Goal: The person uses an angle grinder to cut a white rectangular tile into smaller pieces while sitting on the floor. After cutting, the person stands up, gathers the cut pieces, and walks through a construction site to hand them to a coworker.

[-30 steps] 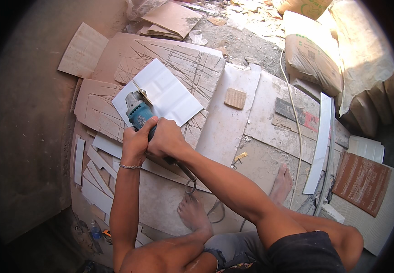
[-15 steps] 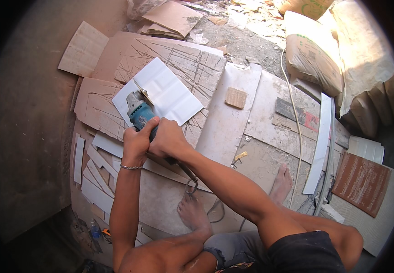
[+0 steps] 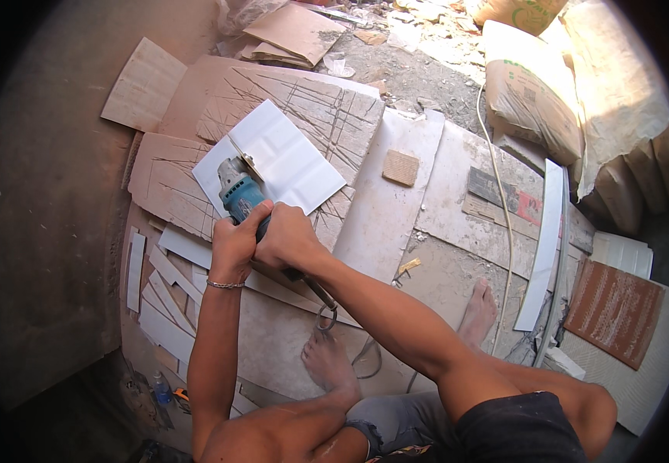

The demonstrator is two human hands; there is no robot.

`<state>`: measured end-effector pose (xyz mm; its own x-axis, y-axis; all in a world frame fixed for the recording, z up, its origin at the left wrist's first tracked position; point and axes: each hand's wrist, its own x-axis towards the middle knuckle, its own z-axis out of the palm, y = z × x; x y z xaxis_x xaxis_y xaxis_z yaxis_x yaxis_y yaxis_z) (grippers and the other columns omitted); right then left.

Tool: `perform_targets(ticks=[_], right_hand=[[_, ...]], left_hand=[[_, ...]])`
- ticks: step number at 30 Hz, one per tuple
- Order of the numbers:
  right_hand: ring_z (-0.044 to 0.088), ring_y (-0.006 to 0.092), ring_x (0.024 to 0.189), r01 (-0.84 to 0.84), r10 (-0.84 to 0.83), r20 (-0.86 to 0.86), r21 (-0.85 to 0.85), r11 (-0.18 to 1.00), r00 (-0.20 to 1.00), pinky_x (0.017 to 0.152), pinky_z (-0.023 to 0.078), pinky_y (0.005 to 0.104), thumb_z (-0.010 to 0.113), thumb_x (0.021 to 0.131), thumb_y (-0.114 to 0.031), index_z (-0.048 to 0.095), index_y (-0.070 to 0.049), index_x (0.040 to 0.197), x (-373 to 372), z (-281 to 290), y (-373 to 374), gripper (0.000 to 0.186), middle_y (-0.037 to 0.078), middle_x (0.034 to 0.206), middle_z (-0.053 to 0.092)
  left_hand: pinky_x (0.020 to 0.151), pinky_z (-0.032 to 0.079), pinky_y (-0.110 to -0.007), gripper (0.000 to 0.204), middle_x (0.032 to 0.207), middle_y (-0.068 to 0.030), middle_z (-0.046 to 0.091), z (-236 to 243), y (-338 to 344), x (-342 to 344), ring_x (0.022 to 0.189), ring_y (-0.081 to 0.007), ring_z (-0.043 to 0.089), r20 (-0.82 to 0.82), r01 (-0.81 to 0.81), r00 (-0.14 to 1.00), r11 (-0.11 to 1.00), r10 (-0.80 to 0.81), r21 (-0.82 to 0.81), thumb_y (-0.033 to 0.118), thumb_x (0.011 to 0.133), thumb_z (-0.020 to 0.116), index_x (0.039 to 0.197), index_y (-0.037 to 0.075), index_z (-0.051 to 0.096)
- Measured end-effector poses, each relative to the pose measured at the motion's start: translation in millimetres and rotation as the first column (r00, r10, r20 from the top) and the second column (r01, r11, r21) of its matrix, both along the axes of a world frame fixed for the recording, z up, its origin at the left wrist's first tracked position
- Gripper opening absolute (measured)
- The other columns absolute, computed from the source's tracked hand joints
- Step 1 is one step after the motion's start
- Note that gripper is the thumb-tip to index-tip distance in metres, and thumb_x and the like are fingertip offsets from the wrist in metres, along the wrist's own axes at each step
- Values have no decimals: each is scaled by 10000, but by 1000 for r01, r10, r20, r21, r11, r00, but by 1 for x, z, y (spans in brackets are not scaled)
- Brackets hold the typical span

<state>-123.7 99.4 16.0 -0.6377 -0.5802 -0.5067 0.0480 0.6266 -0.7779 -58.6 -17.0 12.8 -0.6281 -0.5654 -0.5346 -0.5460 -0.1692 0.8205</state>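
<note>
Both my hands are wrapped round a teal angle grinder [image 3: 240, 194] with a metal gear head. My left hand [image 3: 234, 241] holds its body from the left, and my right hand [image 3: 287, 238] grips it from the right, toward the rear. The thin cutting disc [image 3: 246, 159] stands edge-on over a glossy white tile [image 3: 296, 158]; whether it touches the tile I cannot tell. Under the tile lies a board [image 3: 223, 104] scored with many dark cut lines. From the grinder's rear end a dark cord [image 3: 325, 299] runs down beside my foot.
White tile offcuts [image 3: 166, 312] lie at the left. A small tan square block [image 3: 401, 167] rests right of the tile. A pale cable [image 3: 504, 201] crosses the floor near a long white strip [image 3: 544, 247] and a brown tile [image 3: 614, 312]. Filled sacks [image 3: 531, 92] stand far right.
Almost nothing differs. The tile, grinder and hands appear shifted very slightly right and down in the picture, along with the left surroundings.
</note>
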Motion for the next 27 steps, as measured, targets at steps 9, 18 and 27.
perform_targets(ticks=[9,18,27], right_hand=[[733,472,943,39,-41,-78,-29,999,996,843,604,470,758,690,-210,638,144,1005,8,-8,4,489,342,946,715],[731,474,952,51,-52,-69,-22,998,996,852,601,473,758,695,-212,632,140,1020,10,-11,4,496,341,955,717],[730,476,953,50,-51,-71,-23,998,996,857,601,470,759,685,-205,634,139,1014,11,-12,5,492,342,956,716]], left_hand=[[631,530,-287,375,832,-60,715,2,8,4,683,-112,651,-32,-14,999,1000,14,-2,325,845,880,838,-17,728],[634,532,-289,371,840,-61,716,3,9,5,691,-111,657,-22,-21,1000,999,21,25,322,847,879,856,-17,729],[636,532,-285,364,838,-56,715,3,10,6,690,-109,654,-12,-21,1000,1000,21,21,322,849,881,855,-10,731]])
